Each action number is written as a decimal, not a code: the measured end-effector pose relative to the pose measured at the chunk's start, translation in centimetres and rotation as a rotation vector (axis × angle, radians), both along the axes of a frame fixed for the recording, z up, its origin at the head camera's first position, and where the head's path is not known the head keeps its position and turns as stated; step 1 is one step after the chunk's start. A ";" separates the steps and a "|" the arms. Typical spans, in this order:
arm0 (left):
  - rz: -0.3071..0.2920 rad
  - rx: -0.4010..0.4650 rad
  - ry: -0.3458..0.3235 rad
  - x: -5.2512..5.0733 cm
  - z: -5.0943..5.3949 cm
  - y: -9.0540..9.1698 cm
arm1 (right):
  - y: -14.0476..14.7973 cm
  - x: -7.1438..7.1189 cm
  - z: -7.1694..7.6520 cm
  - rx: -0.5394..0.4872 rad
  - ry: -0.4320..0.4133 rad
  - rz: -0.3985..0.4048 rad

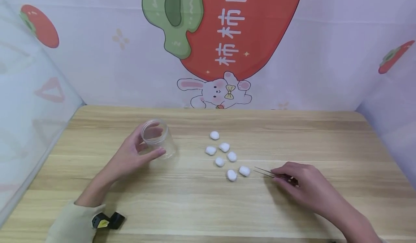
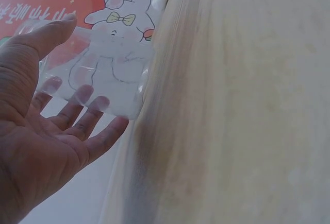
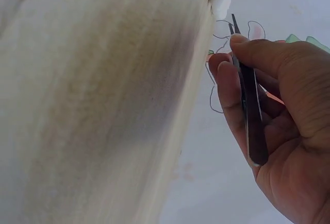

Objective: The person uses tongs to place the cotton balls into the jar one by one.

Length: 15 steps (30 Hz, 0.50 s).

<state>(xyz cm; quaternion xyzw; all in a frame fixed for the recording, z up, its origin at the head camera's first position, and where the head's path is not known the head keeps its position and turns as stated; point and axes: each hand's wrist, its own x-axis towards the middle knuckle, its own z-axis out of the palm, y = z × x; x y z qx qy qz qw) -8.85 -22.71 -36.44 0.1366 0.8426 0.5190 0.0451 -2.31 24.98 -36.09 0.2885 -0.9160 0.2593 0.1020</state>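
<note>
A clear, empty-looking jar (image 1: pixel 166 145) stands on the table with its open mouth up. The left hand (image 1: pixel 131 156) grips it round the side, thumb in front and fingers behind; the left wrist view shows the same jar (image 2: pixel 103 69) against the fingertips of the hand (image 2: pixel 56 110). Tweezers (image 1: pixel 264 172) are pinched between thumb and fingers of the right hand (image 1: pixel 308 187), their tips parted just right of a white cotton ball (image 1: pixel 244 170). In the right wrist view the tweezers (image 3: pixel 250 105) lie across the hand (image 3: pixel 289 95), nothing between the tips.
Several more white balls (image 1: pixel 224 147) lie scattered over the middle of the wooden table (image 1: pixel 182 207). A printed cloth (image 1: pixel 308 73) with a rabbit and red fruit hangs behind the table's back edge, and pale cloth flanks both sides. A black device sits at the left cuff.
</note>
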 end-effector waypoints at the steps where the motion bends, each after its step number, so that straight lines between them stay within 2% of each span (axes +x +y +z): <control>1: 0.001 0.000 -0.001 0.0 0.0 0.0 | 0.0 0.0 0.0 -0.005 0.005 0.001; 15: 0.010 -0.005 0.000 0.1 -0.1 0.1 | -1.2 0.2 0.2 -0.055 -0.051 -0.008</control>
